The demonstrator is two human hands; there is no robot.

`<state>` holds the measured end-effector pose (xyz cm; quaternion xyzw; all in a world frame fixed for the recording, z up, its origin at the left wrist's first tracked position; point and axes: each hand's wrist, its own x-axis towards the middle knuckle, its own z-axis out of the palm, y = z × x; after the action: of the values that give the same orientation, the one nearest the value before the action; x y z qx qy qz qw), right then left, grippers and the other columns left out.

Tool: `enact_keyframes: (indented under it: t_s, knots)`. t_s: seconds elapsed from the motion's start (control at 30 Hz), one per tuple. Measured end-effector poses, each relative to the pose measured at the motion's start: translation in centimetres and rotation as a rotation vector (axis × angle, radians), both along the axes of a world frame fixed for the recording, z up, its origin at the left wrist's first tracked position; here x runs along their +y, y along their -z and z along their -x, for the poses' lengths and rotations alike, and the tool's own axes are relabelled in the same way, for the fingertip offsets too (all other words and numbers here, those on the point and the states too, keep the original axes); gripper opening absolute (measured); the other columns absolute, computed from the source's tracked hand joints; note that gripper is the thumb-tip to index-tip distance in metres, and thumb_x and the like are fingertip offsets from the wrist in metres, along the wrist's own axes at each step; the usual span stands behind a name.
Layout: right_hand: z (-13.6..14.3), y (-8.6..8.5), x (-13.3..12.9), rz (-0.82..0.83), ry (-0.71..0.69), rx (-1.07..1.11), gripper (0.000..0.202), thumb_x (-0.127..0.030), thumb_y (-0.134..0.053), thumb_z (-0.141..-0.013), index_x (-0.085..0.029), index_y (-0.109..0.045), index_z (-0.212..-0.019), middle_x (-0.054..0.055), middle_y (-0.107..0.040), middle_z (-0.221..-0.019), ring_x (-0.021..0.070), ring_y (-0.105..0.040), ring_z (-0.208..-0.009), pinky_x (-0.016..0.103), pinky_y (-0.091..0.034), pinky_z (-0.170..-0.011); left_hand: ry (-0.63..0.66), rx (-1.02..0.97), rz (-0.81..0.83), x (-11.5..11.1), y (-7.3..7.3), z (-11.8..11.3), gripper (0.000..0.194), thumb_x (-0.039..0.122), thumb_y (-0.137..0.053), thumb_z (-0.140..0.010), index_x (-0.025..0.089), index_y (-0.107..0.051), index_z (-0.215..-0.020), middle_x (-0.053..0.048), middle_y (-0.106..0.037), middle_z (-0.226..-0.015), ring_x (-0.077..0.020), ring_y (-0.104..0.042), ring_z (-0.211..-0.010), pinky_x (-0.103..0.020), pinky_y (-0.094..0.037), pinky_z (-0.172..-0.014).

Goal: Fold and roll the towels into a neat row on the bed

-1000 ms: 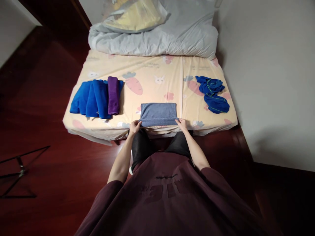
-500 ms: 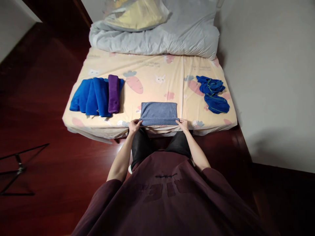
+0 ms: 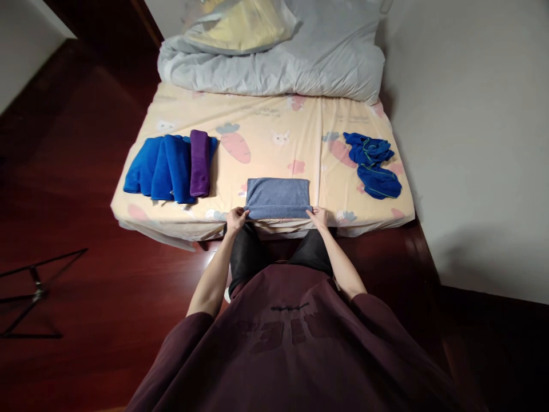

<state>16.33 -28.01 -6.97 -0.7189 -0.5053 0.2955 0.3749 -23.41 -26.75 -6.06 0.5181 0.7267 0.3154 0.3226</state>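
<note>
A grey-blue towel [image 3: 278, 191] lies flat at the bed's near edge, its near side folded over into a narrow band. My left hand [image 3: 237, 220] pinches the left end of that band, and my right hand [image 3: 318, 218] pinches the right end. To the left, several blue rolled or folded cloths [image 3: 156, 169] lie side by side, with a purple folded cloth [image 3: 199, 163] at their right end. Two crumpled blue cloths with green edging [image 3: 374, 166] rest on the right part of the bed.
The bed [image 3: 274, 120] has a yellow sheet printed with carrots and rabbits. At its far end lie a white quilt [image 3: 274, 68] and a yellow item in clear plastic [image 3: 244, 28]. A black metal stand [image 3: 38, 293] is on the floor at the left; a wall [image 3: 480, 143] rises at the right.
The view has shifted very slightly. Both hands keep their pinch on the towel's folded band, with no clear movement of the towel.
</note>
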Motion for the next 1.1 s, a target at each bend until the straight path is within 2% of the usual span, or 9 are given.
enact_keyframes:
  t_s: [0.2,0.37,0.53,0.63,0.73,0.8,0.9,1.0,1.1]
  knots:
    - [0.0,-0.7,-0.1,0.014,0.001,-0.013,0.02,-0.04,-0.078,-0.072,-0.022,-0.069,-0.07,0.005,-0.078,-0.074,0.0253,-0.075,-0.075,0.033,-0.057,-0.075,0.021,0.014,0.013,0.0,0.2,0.3,0.026,0.045,-0.075,-0.077,0.02,-0.067,-0.079,-0.009,-0.073,-0.077,-0.0272,-0.072,-0.084,-0.035,-0.053,-0.083]
    - [-0.1,-0.7,-0.1,0.039,0.005,0.006,0.02,-0.039,-0.079,-0.07,-0.023,-0.067,-0.068,0.005,-0.077,-0.073,0.0254,-0.076,-0.076,0.033,-0.057,-0.077,0.048,0.04,-0.007,0.0,0.4,0.4,0.028,0.047,-0.075,-0.076,0.021,-0.066,-0.077,-0.009,-0.073,-0.076,-0.0277,-0.072,-0.082,-0.036,-0.053,-0.081]
    - [-0.1,-0.5,-0.4,0.051,-0.023,0.019,0.02,-0.039,-0.077,-0.074,-0.021,-0.068,-0.075,0.008,-0.078,-0.08,0.0263,-0.076,-0.079,0.034,-0.058,-0.077,0.075,0.043,-0.024,0.0,0.7,0.5,0.028,0.047,-0.075,-0.077,0.021,-0.067,-0.079,-0.009,-0.073,-0.077,-0.0287,-0.071,-0.083,-0.038,-0.054,-0.084]
    - [0.1,-0.9,-0.8,0.041,-0.045,-0.065,0.026,-0.039,-0.075,-0.079,-0.019,-0.073,-0.095,0.011,-0.077,-0.092,0.0272,-0.075,-0.084,0.039,-0.06,-0.084,0.091,0.061,-0.044,-0.1,0.4,0.3,0.027,0.042,-0.074,-0.078,0.019,-0.071,-0.093,-0.011,-0.075,-0.091,-0.028,-0.071,-0.088,-0.04,-0.055,-0.089]
    - [0.3,-1.8,-1.3,-0.086,-0.109,-0.229,0.041,-0.031,-0.071,-0.085,-0.018,-0.071,-0.124,0.016,-0.072,-0.123,0.0302,-0.07,-0.111,0.044,-0.055,-0.105,0.122,0.111,-0.193,-0.5,-0.3,-0.1,0.036,0.033,-0.07,-0.082,0.018,-0.072,-0.115,-0.016,-0.071,-0.121,-0.0298,-0.069,-0.109,-0.044,-0.052,-0.104]
    - [0.5,-2.4,-1.7,-0.165,-0.228,-0.316,0.043,-0.022,-0.063,-0.09,-0.019,-0.069,-0.133,0.015,-0.066,-0.138,0.0299,-0.063,-0.129,0.044,-0.047,-0.117,0.204,0.155,-0.292,-0.8,-0.9,-0.2,0.037,0.028,-0.063,-0.086,0.019,-0.072,-0.121,-0.016,-0.066,-0.137,-0.031,-0.062,-0.128,-0.047,-0.046,-0.115]
    - [0.6,-2.7,-2.0,-0.189,-0.435,-0.371,0.047,-0.013,-0.049,-0.096,-0.022,-0.07,-0.137,0.011,-0.065,-0.145,0.0266,-0.057,-0.139,0.045,-0.041,-0.124,0.407,0.16,-0.324,-1.1,-1.3,-0.4,0.036,0.029,-0.054,-0.094,0.021,-0.072,-0.125,-0.013,-0.065,-0.143,-0.0304,-0.053,-0.14,-0.051,-0.039,-0.123]
    - [0.5,-2.4,-2.3,-0.16,-0.521,-0.402,0.047,-0.017,-0.046,-0.1,-0.023,-0.068,-0.142,0.009,-0.065,-0.149,0.0256,-0.055,-0.143,0.048,-0.04,-0.125,0.514,0.148,-0.285,-1.1,-0.9,-0.2,0.041,0.037,-0.056,-0.096,0.02,-0.071,-0.131,-0.015,-0.064,-0.146,-0.0322,-0.052,-0.144,-0.053,-0.037,-0.125]
    - [0.1,-1.7,-2.7,-0.151,-0.553,-0.431,0.05,-0.03,-0.054,-0.101,-0.022,-0.061,-0.15,0.009,-0.058,-0.156,0.027,-0.05,-0.149,0.049,-0.039,-0.125,0.575,0.18,-0.236,-1.2,0.0,0.2,0.059,0.044,-0.064,-0.092,0.018,-0.062,-0.145,-0.018,-0.055,-0.157,-0.0351,-0.044,-0.151,-0.056,-0.031,-0.128]
